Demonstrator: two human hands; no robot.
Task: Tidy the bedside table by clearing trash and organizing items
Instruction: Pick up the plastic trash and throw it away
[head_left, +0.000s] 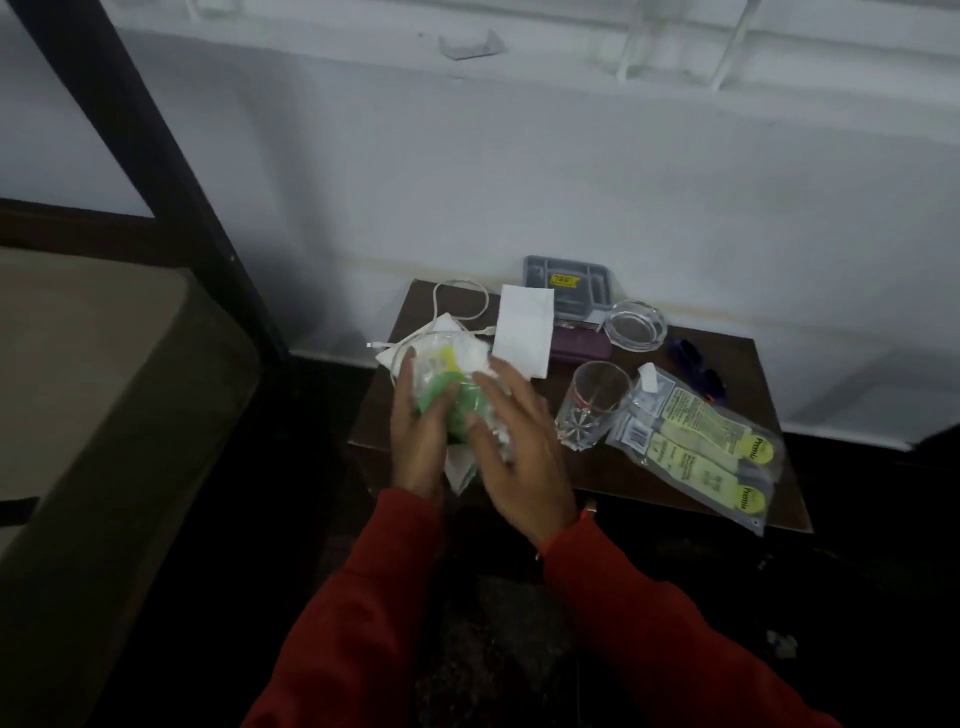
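A small dark wooden bedside table (582, 467) stands against a white wall. Over its left front part my left hand (418, 441) grips a bundle of trash (447, 384): crumpled white paper, clear plastic and a green wrapper. My right hand (514, 447) lies against the bundle's right side with its fingers spread. On the table are a white folded paper (522, 332), a clear drinking glass (592, 405), a glass ashtray (635, 326), a clear packet with yellow labels (701, 447), a grey plastic tray (569, 283), a purple flat item (579, 349) and a white cable (460, 306).
A bed with a beige mattress (88, 395) and a dark frame post (156, 156) stands to the left. A dark blue object (696, 369) lies near the table's right back edge. The floor below is dark. Both arms wear red sleeves.
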